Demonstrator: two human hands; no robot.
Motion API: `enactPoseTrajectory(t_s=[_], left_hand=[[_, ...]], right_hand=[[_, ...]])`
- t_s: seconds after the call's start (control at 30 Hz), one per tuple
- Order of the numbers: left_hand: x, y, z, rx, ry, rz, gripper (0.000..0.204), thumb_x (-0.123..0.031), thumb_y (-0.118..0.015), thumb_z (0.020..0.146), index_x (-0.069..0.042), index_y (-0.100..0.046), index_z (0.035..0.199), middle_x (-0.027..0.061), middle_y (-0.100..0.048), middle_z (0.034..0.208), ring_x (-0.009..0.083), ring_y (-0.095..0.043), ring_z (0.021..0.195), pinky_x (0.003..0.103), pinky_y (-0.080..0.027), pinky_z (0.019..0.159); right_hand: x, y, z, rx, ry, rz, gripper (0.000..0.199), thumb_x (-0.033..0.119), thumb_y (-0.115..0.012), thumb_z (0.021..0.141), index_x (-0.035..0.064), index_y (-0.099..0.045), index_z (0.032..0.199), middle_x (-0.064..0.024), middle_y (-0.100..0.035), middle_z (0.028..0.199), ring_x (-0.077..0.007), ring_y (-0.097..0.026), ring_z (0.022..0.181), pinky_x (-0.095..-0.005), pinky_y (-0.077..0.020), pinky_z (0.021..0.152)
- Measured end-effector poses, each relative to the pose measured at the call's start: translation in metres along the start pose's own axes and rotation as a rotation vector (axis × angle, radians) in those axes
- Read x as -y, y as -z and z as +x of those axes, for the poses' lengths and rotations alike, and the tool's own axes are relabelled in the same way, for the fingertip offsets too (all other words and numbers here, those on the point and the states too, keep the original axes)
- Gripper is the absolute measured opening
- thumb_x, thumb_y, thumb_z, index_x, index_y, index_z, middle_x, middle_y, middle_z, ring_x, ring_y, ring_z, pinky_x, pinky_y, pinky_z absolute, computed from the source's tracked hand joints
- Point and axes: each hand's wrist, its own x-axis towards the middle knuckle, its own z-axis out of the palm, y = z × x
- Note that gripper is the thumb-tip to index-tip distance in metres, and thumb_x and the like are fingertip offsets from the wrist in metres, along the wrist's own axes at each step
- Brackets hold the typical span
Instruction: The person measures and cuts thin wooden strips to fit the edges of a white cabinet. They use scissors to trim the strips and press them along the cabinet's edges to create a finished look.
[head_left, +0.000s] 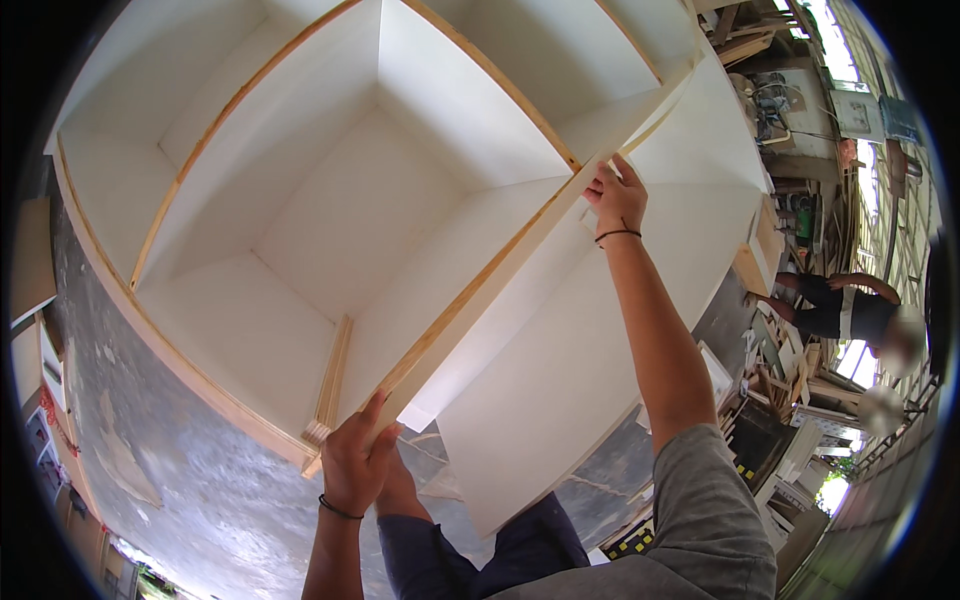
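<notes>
While the left hand (pixel 362 462) grips the lower end of a long white strip (pixel 500 290), with its thumb and fingers around the edge, the right hand (pixel 614 196) pinches the same strip farther up, its fingers bent over the edge. The strip slants between the two hands, running on past the right one, along the wood-edged front of a big white cabinet (pixel 470 130). The cabinet's deep compartments open out beyond the left hand and to the left of the right hand. Just above the left hand, a few thin wooden sticks (pixel 333 375) stand inside the cabinet's near corner. A white panel (pixel 530 430) lies right of the left hand, below the right. Well to the right of both hands is another person (pixel 850 312).
</notes>
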Motion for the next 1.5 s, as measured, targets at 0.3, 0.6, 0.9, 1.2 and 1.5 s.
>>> enactPoseTrajectory(t_s=[0.3,0.6,0.9,1.2,1.5], left_hand=[[0.004,-0.001,0.001,-0.003,-0.004,0.018,0.042,-0.016,-0.068,0.087,0.002,-0.059,0.124,0.0206,-0.066,0.085,0.0342,-0.066,0.074,0.038,-0.051,0.064],[0.009,-0.005,0.002,-0.014,-0.019,0.019,0.043,-0.015,-0.069,0.086,0.002,-0.059,0.124,0.0206,-0.066,0.087,0.0340,-0.066,0.075,0.038,-0.052,0.064],[0.012,-0.007,0.003,0.014,0.032,0.004,0.044,-0.013,-0.070,0.085,0.001,-0.059,0.125,0.0206,-0.066,0.088,0.0344,-0.066,0.076,0.037,-0.052,0.065],[0.016,-0.009,0.002,0.005,0.037,0.037,0.044,-0.015,-0.069,0.086,0.000,-0.059,0.126,0.0189,-0.064,0.083,0.0334,-0.064,0.071,0.038,-0.051,0.063],[0.022,-0.014,0.004,0.001,0.033,0.070,0.046,-0.015,-0.068,0.085,-0.001,-0.058,0.128,0.0186,-0.064,0.084,0.0338,-0.063,0.071,0.039,-0.050,0.063]], right_hand=[[-0.002,-0.001,0.001,0.009,0.016,-0.041,0.049,0.008,-0.062,0.092,-0.0074,-0.045,0.135,-0.0111,-0.063,0.088,-0.0160,-0.064,0.074,-0.0344,-0.0611,0.071],[-0.004,0.001,0.003,0.022,0.045,-0.122,0.052,0.007,-0.064,0.090,-0.0072,-0.044,0.136,-0.0117,-0.062,0.090,-0.0166,-0.064,0.075,-0.0344,-0.0615,0.071],[0.004,-0.004,-0.008,0.063,0.044,-0.149,0.057,0.007,-0.066,0.089,-0.0050,-0.041,0.138,-0.0097,-0.060,0.091,-0.0165,-0.061,0.080,-0.0360,-0.0612,0.073],[0.002,-0.007,-0.013,0.080,0.075,-0.217,0.059,0.010,-0.065,0.091,-0.0044,-0.038,0.141,-0.0066,-0.057,0.092,-0.0170,-0.062,0.086,-0.0363,-0.0616,0.075],[-0.017,-0.010,-0.032,0.074,0.075,-0.239,0.059,0.017,-0.063,0.092,-0.0041,-0.036,0.141,-0.0096,-0.058,0.099,-0.0171,-0.062,0.085,-0.0336,-0.0621,0.064]])
